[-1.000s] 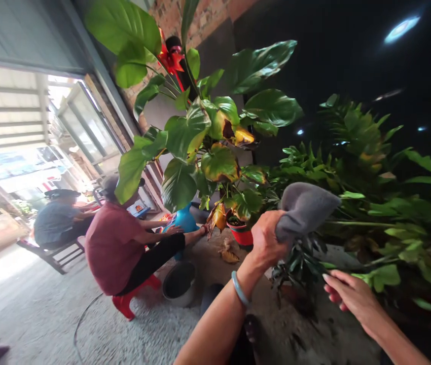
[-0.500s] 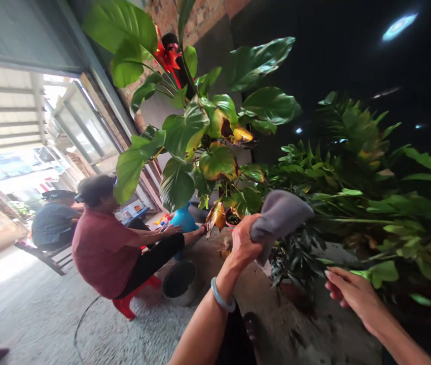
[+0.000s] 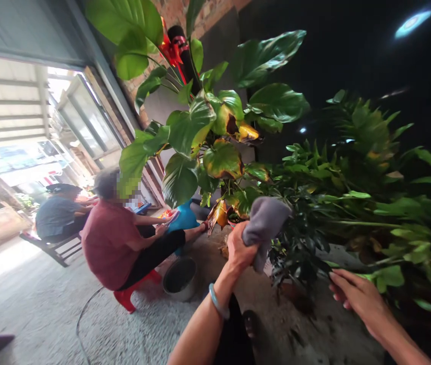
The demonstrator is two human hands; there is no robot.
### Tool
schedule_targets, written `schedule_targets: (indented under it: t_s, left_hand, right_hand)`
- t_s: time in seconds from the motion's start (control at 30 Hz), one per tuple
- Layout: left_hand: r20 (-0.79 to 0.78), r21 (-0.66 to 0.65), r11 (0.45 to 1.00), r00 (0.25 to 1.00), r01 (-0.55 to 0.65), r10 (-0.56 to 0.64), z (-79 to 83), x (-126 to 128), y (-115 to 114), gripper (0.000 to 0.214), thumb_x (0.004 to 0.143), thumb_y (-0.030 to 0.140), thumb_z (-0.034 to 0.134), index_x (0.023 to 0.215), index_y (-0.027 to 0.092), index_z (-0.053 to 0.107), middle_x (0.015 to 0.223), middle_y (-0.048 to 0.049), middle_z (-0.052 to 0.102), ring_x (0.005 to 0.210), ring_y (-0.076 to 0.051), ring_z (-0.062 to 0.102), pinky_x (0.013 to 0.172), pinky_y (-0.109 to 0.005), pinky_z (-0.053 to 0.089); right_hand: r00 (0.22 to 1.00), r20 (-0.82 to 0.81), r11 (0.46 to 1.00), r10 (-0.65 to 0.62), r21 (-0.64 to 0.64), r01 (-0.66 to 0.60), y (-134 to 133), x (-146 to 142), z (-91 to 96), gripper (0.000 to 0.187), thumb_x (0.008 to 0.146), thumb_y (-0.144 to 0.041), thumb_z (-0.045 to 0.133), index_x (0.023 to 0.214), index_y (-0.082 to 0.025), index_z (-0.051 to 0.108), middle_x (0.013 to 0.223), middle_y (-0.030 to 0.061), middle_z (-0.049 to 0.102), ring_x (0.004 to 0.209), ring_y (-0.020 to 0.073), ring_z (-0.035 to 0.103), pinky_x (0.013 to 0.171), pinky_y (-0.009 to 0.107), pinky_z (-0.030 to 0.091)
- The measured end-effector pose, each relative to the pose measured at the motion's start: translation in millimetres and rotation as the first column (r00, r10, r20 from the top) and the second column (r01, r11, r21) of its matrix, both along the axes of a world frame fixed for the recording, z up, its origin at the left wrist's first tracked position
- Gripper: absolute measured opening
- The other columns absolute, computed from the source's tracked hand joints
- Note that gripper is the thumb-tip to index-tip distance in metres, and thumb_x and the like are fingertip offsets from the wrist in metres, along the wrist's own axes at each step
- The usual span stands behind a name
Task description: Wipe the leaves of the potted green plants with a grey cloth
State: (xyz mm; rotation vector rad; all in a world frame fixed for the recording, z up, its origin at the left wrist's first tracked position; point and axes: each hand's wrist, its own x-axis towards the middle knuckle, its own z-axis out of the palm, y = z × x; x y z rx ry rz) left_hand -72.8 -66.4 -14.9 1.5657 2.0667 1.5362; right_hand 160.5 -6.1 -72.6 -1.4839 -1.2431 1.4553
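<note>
My left hand (image 3: 239, 251) is closed round a grey cloth (image 3: 264, 223), held up at the left end of the leafy fronds of a potted plant (image 3: 352, 203). A pale green bangle sits on that wrist. My right hand (image 3: 356, 296) reaches in low on the right, fingers stretched together, touching or just under a frond's leaves; it holds nothing that I can see.
A tall big-leaved plant (image 3: 200, 132) with a red bow (image 3: 172, 50) stands behind. A person in a red shirt (image 3: 111, 243) sits on a red stool (image 3: 128, 296) by a dark bucket (image 3: 179, 276) and a blue pot (image 3: 185, 218). Another person (image 3: 58, 215) sits further left.
My left hand has drawn the grey cloth leftward and slightly down along the frond. My right hand has stayed nearly in place. The seated person in red has shifted a little.
</note>
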Motion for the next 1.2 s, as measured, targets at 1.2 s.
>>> schedule_targets:
  t_s: [1.2]
  left_hand:
    - [0.103, 0.029, 0.997, 0.992, -0.07, 0.067, 9.3, 9.4, 6.7, 0.038, 0.062, 0.019, 0.067, 0.1, 0.017, 0.062, 0.092, -0.0011, 0.067, 0.086, -0.017, 0.061, 0.081, -0.028, 0.048]
  right_hand:
    - [0.992, -0.097, 0.996, 0.076, 0.05, -0.071, -8.1, -12.8, 9.8, 0.032, 0.042, -0.056, 0.058, 0.055, -0.027, 0.051, 0.038, -0.0019, 0.049, 0.036, 0.0148, 0.044, 0.039, 0.029, 0.033]
